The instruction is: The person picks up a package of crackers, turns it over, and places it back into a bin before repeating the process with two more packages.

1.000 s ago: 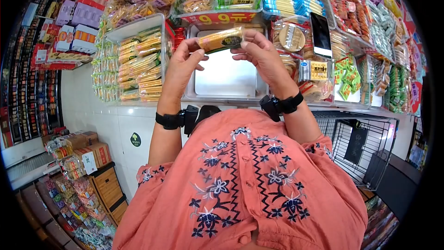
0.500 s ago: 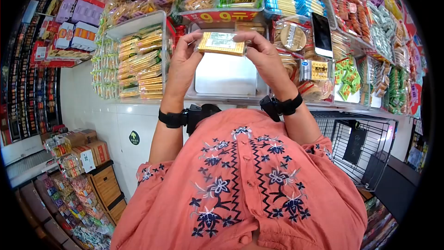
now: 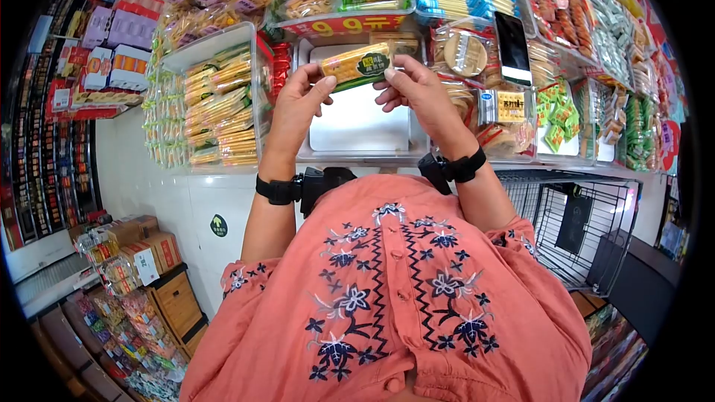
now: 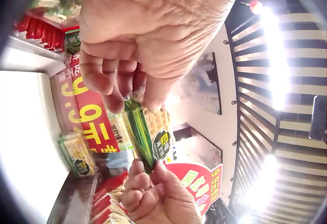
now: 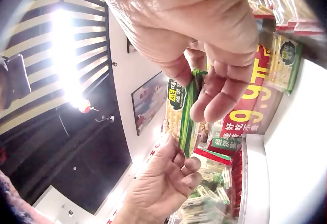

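Note:
Both hands hold up a clear-wrapped pack of crackers (image 3: 357, 65) with a dark green label and a green edge, its labelled face toward the head camera. The left hand (image 3: 299, 98) pinches its left end between thumb and fingers; the right hand (image 3: 418, 93) pinches the right end. In the left wrist view the pack (image 4: 140, 129) shows its green side strip between the two hands. Below it sits a clear bin with a white bottom (image 3: 357, 130). Another pack (image 4: 79, 155) with a like label lies at the bin's far end.
Left stands a bin of stick-shaped packs (image 3: 223, 108). At right, round biscuits (image 3: 465, 56) and a soda cracker pack (image 3: 506, 108) lie near a phone (image 3: 514, 48). A red price strip (image 3: 342, 24) runs behind. A wire cart (image 3: 573, 223) stands at lower right.
The pack has been turned over between the hands: half a second ago its pale printed back faced up, now the labelled front does. Both hands stay over the same bin.

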### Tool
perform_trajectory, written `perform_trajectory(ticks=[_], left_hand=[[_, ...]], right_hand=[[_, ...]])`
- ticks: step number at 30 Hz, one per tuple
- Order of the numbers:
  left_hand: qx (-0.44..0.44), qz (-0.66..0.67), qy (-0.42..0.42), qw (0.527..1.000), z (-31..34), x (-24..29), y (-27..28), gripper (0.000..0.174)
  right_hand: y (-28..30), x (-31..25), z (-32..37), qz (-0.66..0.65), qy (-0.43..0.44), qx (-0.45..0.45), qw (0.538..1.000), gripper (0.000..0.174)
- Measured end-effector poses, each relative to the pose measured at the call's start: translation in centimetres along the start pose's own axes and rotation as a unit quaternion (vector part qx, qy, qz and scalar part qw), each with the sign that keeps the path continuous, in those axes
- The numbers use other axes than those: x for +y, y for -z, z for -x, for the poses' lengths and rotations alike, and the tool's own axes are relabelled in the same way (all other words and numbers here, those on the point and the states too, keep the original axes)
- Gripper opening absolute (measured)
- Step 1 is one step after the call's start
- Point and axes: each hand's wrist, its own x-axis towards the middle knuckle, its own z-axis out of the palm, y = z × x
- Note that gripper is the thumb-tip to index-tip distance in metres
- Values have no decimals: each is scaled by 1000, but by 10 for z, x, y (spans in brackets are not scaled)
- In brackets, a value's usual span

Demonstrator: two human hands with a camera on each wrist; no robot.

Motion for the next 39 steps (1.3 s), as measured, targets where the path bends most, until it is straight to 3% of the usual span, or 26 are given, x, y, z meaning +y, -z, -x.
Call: perform_trajectory(ticks=[8,16,23,26,29,36,39], left_hand=[[-13,-28,30,999,-26,-25,-5,35],[-57,-77,50,994,-88,-90,-28,37],[-45,-115,46,991,-127,-125,-49,37],[-28,-175,-5,984,-138,-143,-53,37],[7,-278,-119,953,-152,-169,-53,39],[60,-449,-96,887,-134,-142,-71,40],[69,-420,-82,901,-141,-152,-77,41]], right_hand=[[8,2,9,68,-40,74,994,55],[28,13,29,64,-49,89,993,46],[36,22,42,58,-65,101,991,45],[39,24,44,56,-69,96,991,45],[39,24,42,55,-72,99,991,44],[35,25,40,51,-71,98,991,42],[36,27,39,55,-76,97,991,42]])
